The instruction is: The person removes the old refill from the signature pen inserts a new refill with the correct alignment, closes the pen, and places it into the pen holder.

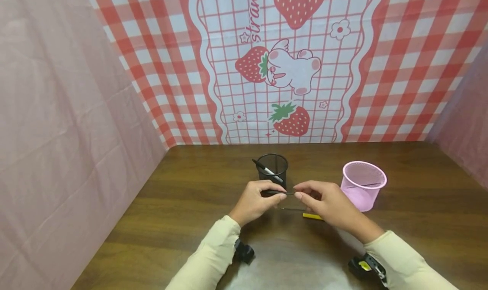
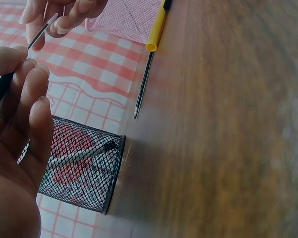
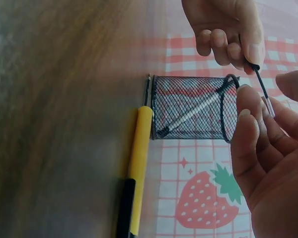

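My left hand (image 1: 254,200) holds a black pen barrel (image 2: 1,91) between thumb and fingers. From the barrel's end sticks a thin dark refill (image 3: 262,84) with a clear tip, pointing at my right hand (image 1: 325,200). The right thumb and fingers stand apart around that clear tip; no pinch on it shows. Below the hands, a loose refill (image 2: 143,87) with a metal point lies on the table. Beside it lie a yellow tube (image 3: 141,134) and a black stick-like piece (image 3: 125,208), partly hidden by the right hand in the head view.
A black mesh pen cup (image 1: 272,163) stands behind the left hand, with a black-and-white marker (image 1: 268,170) leaning in it. To the right is a pink mesh cup (image 1: 362,196) with a thin dark item in it. A checked strawberry cloth (image 1: 236,99) hangs behind the wooden table (image 1: 183,213).
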`<state>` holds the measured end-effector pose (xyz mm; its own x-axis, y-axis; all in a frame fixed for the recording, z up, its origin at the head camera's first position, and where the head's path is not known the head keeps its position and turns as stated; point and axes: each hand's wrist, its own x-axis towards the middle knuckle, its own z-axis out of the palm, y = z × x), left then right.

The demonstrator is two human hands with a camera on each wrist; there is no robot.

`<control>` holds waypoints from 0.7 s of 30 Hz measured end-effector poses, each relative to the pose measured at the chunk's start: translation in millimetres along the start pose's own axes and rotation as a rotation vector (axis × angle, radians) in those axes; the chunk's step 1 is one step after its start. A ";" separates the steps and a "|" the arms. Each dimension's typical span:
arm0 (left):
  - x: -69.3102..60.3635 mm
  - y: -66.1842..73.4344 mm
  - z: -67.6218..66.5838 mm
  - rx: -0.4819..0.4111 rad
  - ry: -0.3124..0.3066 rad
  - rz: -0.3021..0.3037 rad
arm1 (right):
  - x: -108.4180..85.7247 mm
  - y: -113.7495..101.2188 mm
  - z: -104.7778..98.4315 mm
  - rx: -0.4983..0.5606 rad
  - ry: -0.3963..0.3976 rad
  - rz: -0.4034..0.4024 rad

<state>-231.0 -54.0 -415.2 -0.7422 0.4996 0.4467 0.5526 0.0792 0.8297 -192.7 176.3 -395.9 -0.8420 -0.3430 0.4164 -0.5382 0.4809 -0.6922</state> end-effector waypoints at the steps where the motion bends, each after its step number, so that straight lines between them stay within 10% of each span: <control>1: 0.3 -3.9 0.1 0.001 0.003 -0.002 | 0.2 0.0 -1.2 0.006 -0.006 0.017; 21: -0.6 -13.4 -5.6 0.002 0.021 -0.028 | -7.9 10.4 -16.7 -0.004 0.006 0.011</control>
<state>-240.0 -60.2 -424.6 -0.7650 0.4789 0.4306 0.5325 0.0944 0.8411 -192.3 197.4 -396.6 -0.8479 -0.3331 0.4124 -0.5293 0.4876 -0.6943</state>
